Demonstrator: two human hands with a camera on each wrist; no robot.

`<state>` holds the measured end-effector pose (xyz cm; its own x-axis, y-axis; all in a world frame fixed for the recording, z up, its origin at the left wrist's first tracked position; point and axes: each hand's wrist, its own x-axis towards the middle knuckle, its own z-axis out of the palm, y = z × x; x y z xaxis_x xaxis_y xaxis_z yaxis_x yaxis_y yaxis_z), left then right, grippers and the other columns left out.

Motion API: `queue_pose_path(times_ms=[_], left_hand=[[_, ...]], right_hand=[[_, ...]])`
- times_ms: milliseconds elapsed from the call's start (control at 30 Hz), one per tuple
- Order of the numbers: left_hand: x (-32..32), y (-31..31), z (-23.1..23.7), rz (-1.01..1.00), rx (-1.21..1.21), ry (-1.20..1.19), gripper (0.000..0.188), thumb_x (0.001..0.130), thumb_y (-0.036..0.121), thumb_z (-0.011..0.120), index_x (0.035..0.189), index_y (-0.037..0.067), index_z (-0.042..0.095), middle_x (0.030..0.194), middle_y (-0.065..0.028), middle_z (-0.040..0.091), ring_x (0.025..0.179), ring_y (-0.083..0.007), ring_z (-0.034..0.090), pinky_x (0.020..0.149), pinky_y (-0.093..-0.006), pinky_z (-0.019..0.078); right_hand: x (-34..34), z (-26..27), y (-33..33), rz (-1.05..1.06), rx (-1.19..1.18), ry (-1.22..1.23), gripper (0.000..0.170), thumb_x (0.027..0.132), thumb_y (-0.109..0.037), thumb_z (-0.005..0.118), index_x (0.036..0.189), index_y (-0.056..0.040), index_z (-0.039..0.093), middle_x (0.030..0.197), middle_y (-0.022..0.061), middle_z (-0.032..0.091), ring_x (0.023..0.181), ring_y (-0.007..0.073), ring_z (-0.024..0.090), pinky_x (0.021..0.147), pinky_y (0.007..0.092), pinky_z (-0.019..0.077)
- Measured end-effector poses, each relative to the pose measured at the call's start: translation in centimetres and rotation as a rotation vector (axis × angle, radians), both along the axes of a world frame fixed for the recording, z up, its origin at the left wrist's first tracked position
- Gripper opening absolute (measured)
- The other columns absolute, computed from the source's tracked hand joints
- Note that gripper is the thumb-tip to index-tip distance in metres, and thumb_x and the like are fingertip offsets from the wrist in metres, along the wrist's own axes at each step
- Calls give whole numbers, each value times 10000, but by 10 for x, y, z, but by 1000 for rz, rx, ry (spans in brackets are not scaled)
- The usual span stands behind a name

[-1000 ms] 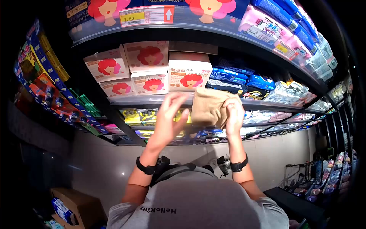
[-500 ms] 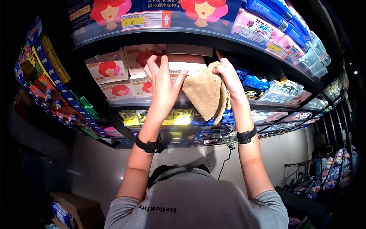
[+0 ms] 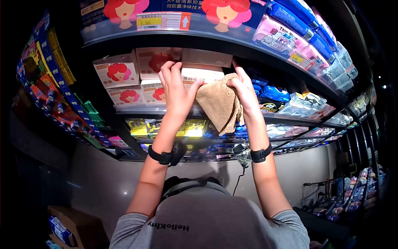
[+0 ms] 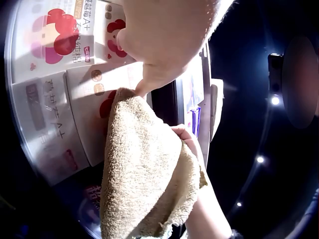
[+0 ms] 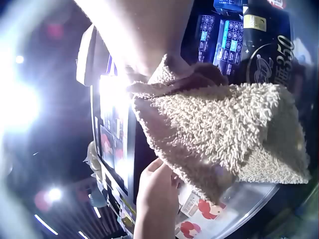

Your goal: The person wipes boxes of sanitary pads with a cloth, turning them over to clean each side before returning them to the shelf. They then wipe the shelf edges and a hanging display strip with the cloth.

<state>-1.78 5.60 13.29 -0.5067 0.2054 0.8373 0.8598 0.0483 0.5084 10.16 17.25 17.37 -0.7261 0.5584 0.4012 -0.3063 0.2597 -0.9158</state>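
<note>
Cloth (image 3: 217,103), tan and folded: held in right hand (image 3: 247,93), narrow grip under thumb, loose corners hanging below. One finger extended upward from the grip, beside the right end of printed box (image 3: 203,74); contact: cannot tell. Left of grip: left hand (image 3: 178,91), thumb spread wide from fingers, fingertips at upper left of printed box, thumb at or just beside top corner of cloth. Firmness of left-hand contact: cannot tell. Directly behind cloth: printed box, partly covered. Farther left of grip: stacked boxes (image 3: 118,72) with matching print. Right of grip: blue and black packets (image 3: 277,92). Below grip, leftward: shelf edge (image 3: 137,108), then yellow packs (image 3: 194,128). Above grip, leftward: price label (image 3: 149,21).

Progress, by judgement: partway. Done: cloth in hand, both hands positioned about printed box. Left, presumably: handling of printed box, setting aside of cloth. Contact between cloth and shelf surface: not visible.
</note>
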Motion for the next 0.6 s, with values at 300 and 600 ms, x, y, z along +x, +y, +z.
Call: queue_pose_path(times_ms=[300, 600], left_hand=[[3, 5, -6, -58, 123, -41, 499, 611, 128, 759, 947, -47, 434, 1037, -167, 417, 979, -323, 414, 846, -387, 348], [4, -2, -21, -31, 296, 5, 219, 633, -37, 583, 797, 18, 449, 1076, -121, 456, 961, -241, 470, 758, -309, 401]], right_hand=[[12, -12, -25, -89, -35, 19, 639, 709, 3, 461, 1316, -2, 264, 895, 27, 503, 703, 35, 447, 643, 163, 376], [36, -19, -42, -170, -47, 116, 457, 728, -10, 448, 1182, -5, 396, 1019, 81, 504, 839, 77, 492, 753, 211, 403]])
